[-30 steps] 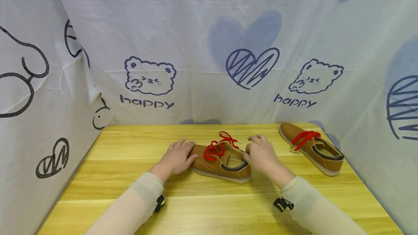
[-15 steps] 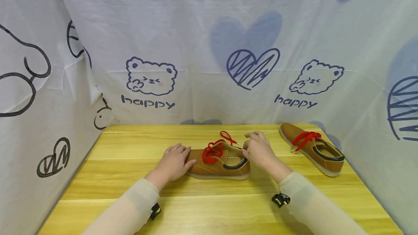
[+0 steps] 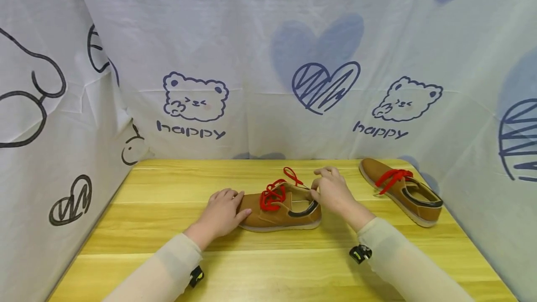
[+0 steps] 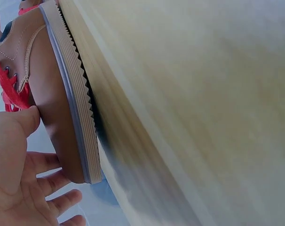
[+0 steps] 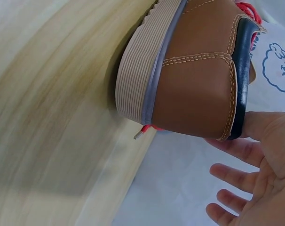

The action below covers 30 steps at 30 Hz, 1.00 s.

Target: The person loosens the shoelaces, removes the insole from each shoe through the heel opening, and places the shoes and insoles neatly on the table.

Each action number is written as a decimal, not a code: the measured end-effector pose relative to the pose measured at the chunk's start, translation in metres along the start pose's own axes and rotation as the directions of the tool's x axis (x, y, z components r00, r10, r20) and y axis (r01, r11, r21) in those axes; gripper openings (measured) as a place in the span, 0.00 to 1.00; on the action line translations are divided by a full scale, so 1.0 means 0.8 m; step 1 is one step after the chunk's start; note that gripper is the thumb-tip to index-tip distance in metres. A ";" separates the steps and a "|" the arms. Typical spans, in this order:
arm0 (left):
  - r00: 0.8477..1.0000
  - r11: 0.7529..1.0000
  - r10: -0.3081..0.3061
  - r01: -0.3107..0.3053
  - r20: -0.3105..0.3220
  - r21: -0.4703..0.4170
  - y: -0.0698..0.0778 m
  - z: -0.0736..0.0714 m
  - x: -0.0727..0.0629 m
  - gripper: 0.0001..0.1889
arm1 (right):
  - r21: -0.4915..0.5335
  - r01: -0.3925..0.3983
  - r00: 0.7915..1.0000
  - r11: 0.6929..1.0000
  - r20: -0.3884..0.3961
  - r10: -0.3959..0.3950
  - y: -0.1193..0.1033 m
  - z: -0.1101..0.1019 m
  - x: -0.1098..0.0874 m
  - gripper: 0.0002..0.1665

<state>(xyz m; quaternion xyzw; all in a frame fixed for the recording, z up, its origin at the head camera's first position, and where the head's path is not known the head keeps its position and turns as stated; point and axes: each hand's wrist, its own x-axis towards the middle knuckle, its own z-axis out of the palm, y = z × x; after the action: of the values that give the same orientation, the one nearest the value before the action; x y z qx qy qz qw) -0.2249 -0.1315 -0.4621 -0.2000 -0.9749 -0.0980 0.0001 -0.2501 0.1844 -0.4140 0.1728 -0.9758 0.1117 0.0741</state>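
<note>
While its smooth brown upper catches a soft sheen, the shoe (image 3: 278, 219) sits upright mid-table, toe to nine o'clock and heel to three. The left hand (image 3: 220, 211) grips the rounded toe, thumb on the upper and two fingertips against the far side; its other fingers spread clear. The right hand (image 3: 333, 192) pinches the rim at the heel, thumb inside and forefinger outside, the other three fingers apart from one another and off the shoe. The sole (image 4: 81, 108) is pale, finely ribbed, with a sawtooth lower edge, and the padded black collar (image 5: 240, 80) is bordered by light stitching. Red laces (image 3: 272, 198) bunch in woven loops over the front, one long loop lying toward one o'clock. A matching second shoe (image 3: 402, 195), its red laces crossed flat, rests well apart at two o'clock, toe to ten. Under both lies the table (image 3: 260, 269), yellow with streaked wood grain; from twelve o'clock hangs a creased white cloth (image 3: 251, 36) printed with hearts and bears
</note>
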 end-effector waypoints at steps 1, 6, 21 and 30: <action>1.000 1.000 0.002 -0.002 0.004 -0.002 -0.001 0.001 0.000 0.35 | -0.010 0.009 1.000 1.000 -0.005 -0.009 0.000 0.000 0.000 0.07; 1.000 0.999 0.007 -0.006 0.028 -0.034 -0.004 0.002 -0.001 0.38 | -0.027 0.047 0.998 0.999 -0.048 -0.048 -0.002 -0.002 0.002 0.04; 0.998 0.997 0.065 -0.066 -0.023 -0.051 0.004 0.005 0.003 0.45 | 0.001 0.247 0.965 0.969 0.090 -0.246 -0.025 0.000 0.019 0.05; 0.997 0.996 0.073 -0.074 -0.039 -0.046 0.006 0.005 0.003 0.45 | -0.051 0.193 0.948 0.980 0.268 -0.173 -0.031 0.014 0.028 0.04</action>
<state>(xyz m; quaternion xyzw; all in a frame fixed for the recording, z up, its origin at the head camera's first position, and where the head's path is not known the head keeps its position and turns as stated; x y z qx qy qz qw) -0.2249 -0.1259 -0.4651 -0.2339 -0.9641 -0.1246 0.0170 -0.2635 0.1515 -0.4161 0.2727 -0.9603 0.0431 -0.0389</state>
